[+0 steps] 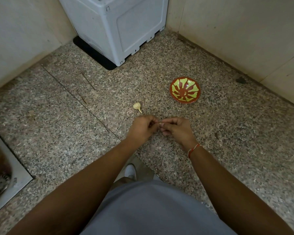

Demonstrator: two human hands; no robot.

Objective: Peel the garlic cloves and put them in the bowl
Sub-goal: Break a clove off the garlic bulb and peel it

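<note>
A pale garlic bulb point(137, 106) with a short stem lies on the speckled stone counter point(75, 119), just beyond my hands. A red bowl with a green pattern point(185, 90) stands to the far right of it, with a small pale piece at its bottom. My left hand point(143, 128) and my right hand point(177, 128) meet fingertip to fingertip and together pinch a small garlic clove point(159, 123). The fingers hide most of the clove.
A grey plastic box point(115, 28) stands on a black mat at the back corner between tiled walls. A steel sink with a drain point(2, 180) is set into the counter at the near left. A white shoe point(131, 170) shows below the counter edge.
</note>
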